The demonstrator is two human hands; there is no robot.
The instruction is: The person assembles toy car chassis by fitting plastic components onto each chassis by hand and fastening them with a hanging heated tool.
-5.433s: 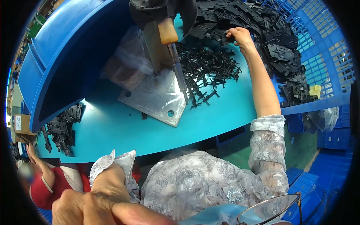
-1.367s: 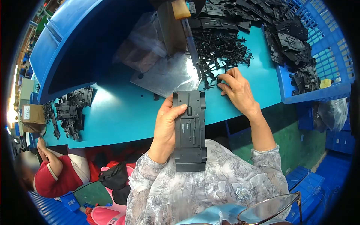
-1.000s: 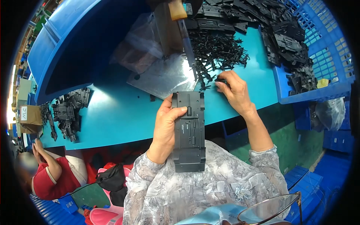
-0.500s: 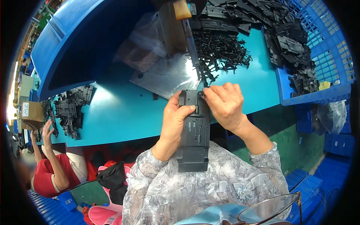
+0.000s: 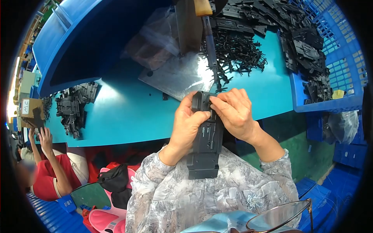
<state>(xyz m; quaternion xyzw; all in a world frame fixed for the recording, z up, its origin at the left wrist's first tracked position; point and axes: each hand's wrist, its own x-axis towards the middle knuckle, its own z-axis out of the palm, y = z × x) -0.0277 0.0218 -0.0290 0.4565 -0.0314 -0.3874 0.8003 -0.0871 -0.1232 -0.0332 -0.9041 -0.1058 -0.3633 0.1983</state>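
A long black moulded plastic part (image 5: 205,149) stands out from my lap toward the table edge, its lower end against my patterned clothing. My left hand (image 5: 185,126) is closed around its upper left side, thumb pressed across its face. At the top right of the part, my right hand (image 5: 235,114) is closed in a pinch, fingertips touching the surface. Whatever sits between those fingertips is hidden or too small to name. Just beyond lies a heap of small black branched plastic pieces (image 5: 244,56), beside a shiny metal plate (image 5: 175,81).
Flat black parts pile up in a blue crate (image 5: 330,103) at right. A large blue bin (image 5: 58,73) looms at left, near stacked black parts (image 5: 72,110). A tool with a yellow handle (image 5: 203,7) overhangs the turquoise table (image 5: 124,124). Another person in red (image 5: 58,171) sits at left.
My right fingertips have moved slightly down and in onto the part's upper face. My left thumb still presses on it. The other person's hands have shifted near a cardboard box.
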